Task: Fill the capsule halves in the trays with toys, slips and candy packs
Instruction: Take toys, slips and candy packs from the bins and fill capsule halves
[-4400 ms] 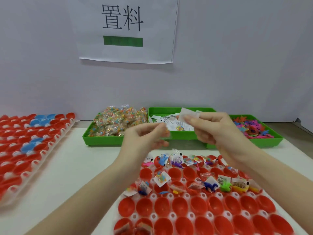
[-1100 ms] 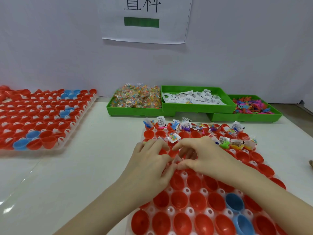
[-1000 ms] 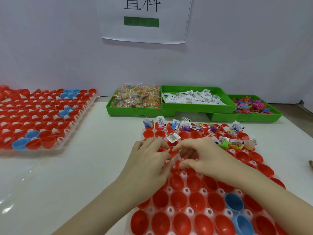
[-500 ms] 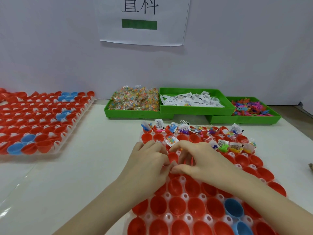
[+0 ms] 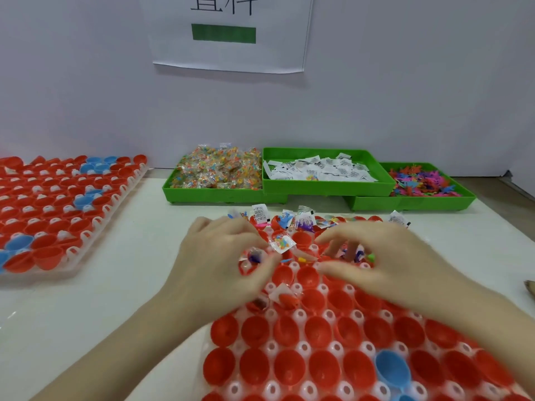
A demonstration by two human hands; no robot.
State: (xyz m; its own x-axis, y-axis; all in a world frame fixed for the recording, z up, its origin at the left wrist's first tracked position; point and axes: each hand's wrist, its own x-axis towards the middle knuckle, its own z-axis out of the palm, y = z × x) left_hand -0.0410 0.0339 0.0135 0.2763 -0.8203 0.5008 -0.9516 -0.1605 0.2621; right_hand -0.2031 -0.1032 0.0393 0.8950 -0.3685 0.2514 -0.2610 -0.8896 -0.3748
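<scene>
Judging by the near clear plastic tray (image 5: 301, 315) of red capsule halves (image 5: 289, 369), the filling is only partly done: the far rows, towards twelve o'clock, hold printed paper slips (image 5: 260, 213), small plastic toys (image 5: 285, 222) and clear candy packs (image 5: 281, 243), while the rows towards six o'clock stand open and bare, two blue capsule halves (image 5: 392, 370) among them. I count roughly three filled rows and at least four bare ones; the exact number is hidden by the hands.

The left hand (image 5: 223, 264) is curled, its fingertips pinching what looks like a small clear packet with something dark inside, over the third row. The right hand (image 5: 373, 261) arches over filled halves at one o'clock, fingers bent; motion blur means I cannot tell whether it grasps anything.

Three green plastic bins stand at twelve o'clock on the white counter (image 5: 115, 299): a candy bin (image 5: 214, 195), a slip bin (image 5: 327, 189) and a toy bin (image 5: 411, 202), all well stocked. A second tray (image 5: 86, 235) of capsule halves lies at ten o'clock.
</scene>
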